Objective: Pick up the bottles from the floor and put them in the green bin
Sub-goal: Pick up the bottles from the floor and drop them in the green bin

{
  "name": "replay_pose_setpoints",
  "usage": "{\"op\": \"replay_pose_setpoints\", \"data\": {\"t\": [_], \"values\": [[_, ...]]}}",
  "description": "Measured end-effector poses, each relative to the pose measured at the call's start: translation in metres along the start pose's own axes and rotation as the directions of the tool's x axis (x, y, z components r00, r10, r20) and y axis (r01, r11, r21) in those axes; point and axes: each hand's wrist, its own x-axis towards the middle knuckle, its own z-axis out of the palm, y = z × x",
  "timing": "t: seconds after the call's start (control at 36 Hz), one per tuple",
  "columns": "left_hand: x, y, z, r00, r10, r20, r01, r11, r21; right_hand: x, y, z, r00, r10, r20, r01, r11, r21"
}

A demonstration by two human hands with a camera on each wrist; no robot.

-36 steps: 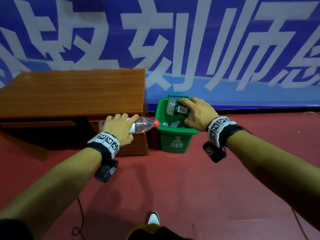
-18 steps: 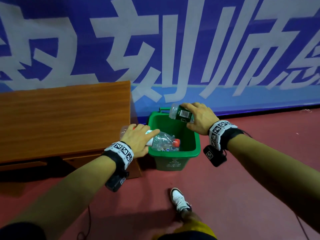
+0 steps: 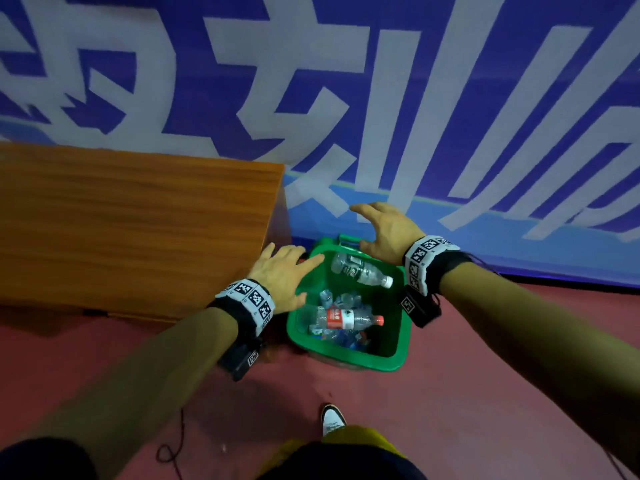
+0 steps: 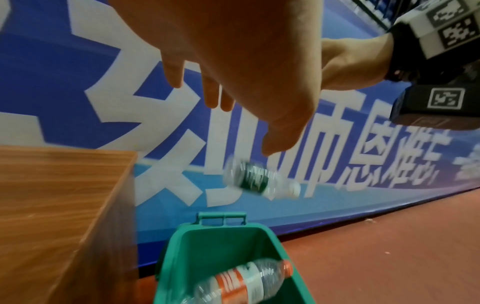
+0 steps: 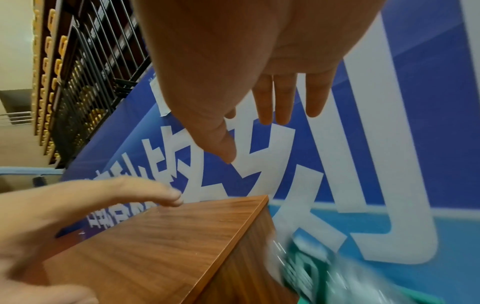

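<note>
Ok so this is the drop-off step, right at the moment of release as far as I can judge. My left grip (image 3: 282, 271) is spread flat with straight fingers, holding nothing, hovering over the left rim of the green bin (image 3: 398, 355). Right grip (image 3: 388, 233) is the same deal, fingers splayed and empty, up over the bin's back edge by the handle. The red-label bottle (image 3: 348, 319) is lying on its side inside the bin on top of some crushed clear plastic. The green-label bottle (image 3: 360, 270) is the fun one: from the head view it looks like it's in the bin's mouth, but the left wrist view shows it blurry and in mid-air above the rim, touching neither hand, so I'd say it's falling in and not landed yet. Bin sits on the red floor just beside the wooden bench (image 3: 138, 220), against the blue banner. No other bottles show on the floor in these views, so next move, I reckon, is pulling both hands back and turning to scan the floor for leftovers.
</note>
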Motion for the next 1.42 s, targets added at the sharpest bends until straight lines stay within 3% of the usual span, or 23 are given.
{"op": "replay_pose_setpoints", "data": {"t": [0.11,0.28,0.42,0.58,0.67,0.81,0.97,1.22,1.42], "values": [[-0.029,-0.027,0.016,0.985,-0.140,0.099,0.144,0.989,-0.033,0.016,-0.013,0.020,0.995,-0.060,0.079,0.058,0.998,0.026],[-0.107,-0.053,0.049,0.915,-0.349,0.201,0.371,0.925,-0.083,0.010,-0.066,0.052,0.973,-0.165,0.164,0.162,0.986,0.032],[-0.198,-0.061,0.067,0.862,-0.452,0.228,0.484,0.868,-0.111,-0.017,-0.144,0.081,0.924,-0.317,0.215,0.323,0.946,0.004],[-0.338,-0.053,0.086,0.776,-0.564,0.281,0.610,0.785,-0.109,-0.086,-0.267,0.125,0.860,-0.448,0.243,0.469,0.883,-0.031],[-0.422,-0.046,0.111,0.709,-0.633,0.312,0.694,0.705,-0.146,-0.129,-0.329,0.153,0.816,-0.507,0.279,0.530,0.848,-0.010],[-0.579,-0.024,0.153,0.558,-0.729,0.397,0.822,0.553,-0.140,-0.203,-0.423,0.199,0.720,-0.586,0.371,0.625,0.780,0.018],[-0.728,-0.004,0.182,0.279,-0.794,0.541,0.959,0.260,-0.113,-0.276,-0.519,0.241,0.586,-0.671,0.455,0.722,0.687,0.082],[-0.845,0.045,0.218,0.077,-0.845,0.530,0.993,0.019,-0.115,-0.338,-0.639,0.296,0.362,-0.770,0.525,0.843,0.510,0.168],[-0.921,0.058,0.253,-0.088,-0.812,0.577,0.984,-0.162,-0.077,-0.350,-0.705,0.334,0.262,-0.785,0.562,0.863,0.451,0.228]]}}
